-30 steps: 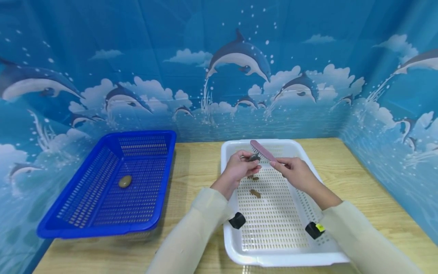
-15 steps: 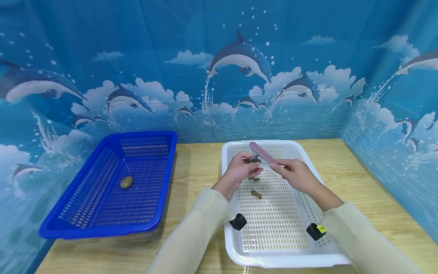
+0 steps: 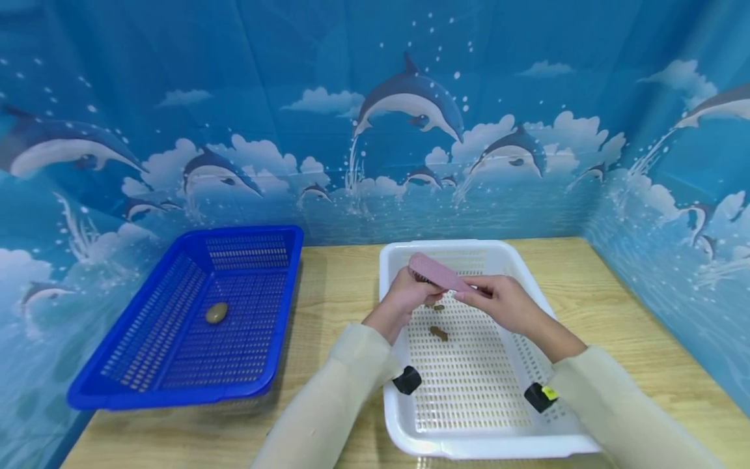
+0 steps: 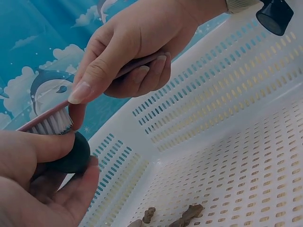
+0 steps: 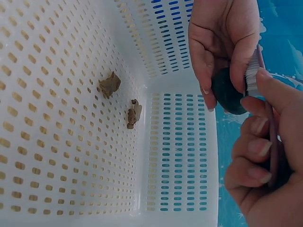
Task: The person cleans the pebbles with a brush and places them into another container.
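Note:
My left hand [image 3: 403, 296] holds a smooth, dark rounded stone [image 5: 226, 92] above the far part of the white basket [image 3: 463, 384]. In the head view the brush and fingers hide that stone. With my right hand [image 3: 508, 303] I grip a pink brush [image 3: 436, 270] by its handle. Its pale bristles [image 5: 252, 78] are against or very close to the stone and the left thumb; exact contact is hard to tell. On the basket's floor under the hands lie a few small brown lumps [image 3: 438, 333].
To the left stands a blue basket [image 3: 176, 397] with a yellowish-brown pebble [image 3: 216, 312] in it. Both baskets sit on a wooden table [image 3: 328, 306]. A dolphin-print curtain [image 3: 263, 78] hangs behind and at the sides.
The brush has moved down and left over my left hand and turned so that its pink back faces up. The dark stone, visible earlier in the head view, is now covered.

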The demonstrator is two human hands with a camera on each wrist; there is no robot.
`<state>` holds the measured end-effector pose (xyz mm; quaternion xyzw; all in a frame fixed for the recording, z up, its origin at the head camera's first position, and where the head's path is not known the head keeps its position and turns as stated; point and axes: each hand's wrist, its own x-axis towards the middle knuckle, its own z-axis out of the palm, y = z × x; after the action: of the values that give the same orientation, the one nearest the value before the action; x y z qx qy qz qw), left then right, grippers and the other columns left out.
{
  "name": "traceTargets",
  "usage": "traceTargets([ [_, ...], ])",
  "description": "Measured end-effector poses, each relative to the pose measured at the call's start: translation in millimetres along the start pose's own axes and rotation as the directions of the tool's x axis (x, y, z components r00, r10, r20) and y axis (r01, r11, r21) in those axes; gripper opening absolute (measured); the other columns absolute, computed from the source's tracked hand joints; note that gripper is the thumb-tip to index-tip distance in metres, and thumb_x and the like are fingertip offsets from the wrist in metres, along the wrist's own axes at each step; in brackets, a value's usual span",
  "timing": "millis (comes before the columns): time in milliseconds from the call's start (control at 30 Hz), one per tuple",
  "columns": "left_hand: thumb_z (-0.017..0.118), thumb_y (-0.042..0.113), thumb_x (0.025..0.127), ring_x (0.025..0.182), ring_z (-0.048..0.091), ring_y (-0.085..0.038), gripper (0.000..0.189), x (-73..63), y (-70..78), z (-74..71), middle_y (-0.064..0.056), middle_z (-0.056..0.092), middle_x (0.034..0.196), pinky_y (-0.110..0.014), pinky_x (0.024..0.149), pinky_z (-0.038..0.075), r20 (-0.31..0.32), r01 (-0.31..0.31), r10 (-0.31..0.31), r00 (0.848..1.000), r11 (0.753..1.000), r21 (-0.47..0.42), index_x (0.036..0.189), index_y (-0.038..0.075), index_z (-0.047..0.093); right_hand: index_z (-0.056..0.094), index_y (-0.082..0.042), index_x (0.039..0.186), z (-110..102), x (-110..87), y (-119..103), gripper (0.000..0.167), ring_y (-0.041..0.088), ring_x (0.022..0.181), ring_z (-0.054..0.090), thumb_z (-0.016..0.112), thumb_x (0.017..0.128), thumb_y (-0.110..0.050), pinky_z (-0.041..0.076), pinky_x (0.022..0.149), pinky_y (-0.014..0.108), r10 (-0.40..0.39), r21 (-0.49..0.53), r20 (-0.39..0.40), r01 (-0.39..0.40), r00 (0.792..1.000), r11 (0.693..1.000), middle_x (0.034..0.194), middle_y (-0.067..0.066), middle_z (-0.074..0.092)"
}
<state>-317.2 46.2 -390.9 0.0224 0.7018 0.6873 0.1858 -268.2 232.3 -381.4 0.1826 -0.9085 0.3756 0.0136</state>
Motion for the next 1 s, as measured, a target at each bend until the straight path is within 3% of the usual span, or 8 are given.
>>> traceTargets([
  [100,0.070,-0.001,0.086,0.086,0.062,-0.016,0.028,-0.2,-0.1,-1.0,-0.004,0.067,0.101,-0.039,0.089,0.056,-0.011,-0.020,0.020,1.000,0.998,0.059,0.112,0.008,0.065,0.062,0.000,0.127,0.1,0.0,0.4,0.040,0.005,0.051,0.036,0.062,0.097,-0.027,0.037,0.045,0.023,0.001,-0.014,-0.014,-0.001,1.000,1.000,0.075,0.000,0.066],
  [233,0.071,0.004,0.087,0.089,0.062,-0.015,0.029,-0.6,-0.8,-2.5,-0.002,0.069,0.103,-0.045,0.090,0.054,-0.010,-0.049,0.050,0.999,0.996,0.077,0.113,0.012,0.065,0.064,-0.001,0.126,0.2,0.2,0.2,0.040,0.007,0.051,0.036,0.061,0.098,-0.028,0.036,0.045,0.023,0.021,-0.035,-0.043,-0.023,0.999,0.999,0.065,0.000,0.057],
  [433,0.074,0.006,0.085,0.089,0.066,-0.014,0.017,1.4,-0.7,-1.7,-0.005,0.072,0.100,-0.042,0.089,0.055,-0.075,-0.077,0.078,0.994,0.997,0.018,0.096,0.007,0.061,0.062,0.001,0.128,-2.8,0.3,-1.9,0.048,0.013,0.055,0.041,0.054,0.100,-0.038,0.037,0.047,0.026,0.110,-0.057,-0.092,-0.116,0.990,0.992,0.061,0.002,0.050],
  [667,0.076,0.005,0.083,0.090,0.067,-0.015,0.020,3.9,0.2,-1.8,-0.006,0.071,0.098,-0.028,0.081,0.057,-0.160,-0.096,0.086,0.983,0.994,-0.052,0.093,0.008,0.060,0.060,0.001,0.130,-6.4,1.5,-1.6,0.055,0.016,0.050,0.041,0.046,0.102,-0.044,0.038,0.045,0.029,0.212,-0.043,-0.040,-0.214,0.976,0.976,0.057,0.005,0.050],
  [1000,0.078,0.005,0.081,0.086,0.063,-0.015,0.023,4.5,-0.6,-1.8,-0.004,0.067,0.094,-0.030,0.080,0.058,-0.155,-0.092,0.084,0.984,0.995,-0.045,0.094,0.008,0.059,0.059,0.002,0.130,-5.5,0.9,1.3,0.057,0.016,0.051,0.041,0.045,0.102,-0.045,0.038,0.044,0.029,0.217,-0.030,-0.034,-0.219,0.975,0.975,0.057,0.002,0.049],
])
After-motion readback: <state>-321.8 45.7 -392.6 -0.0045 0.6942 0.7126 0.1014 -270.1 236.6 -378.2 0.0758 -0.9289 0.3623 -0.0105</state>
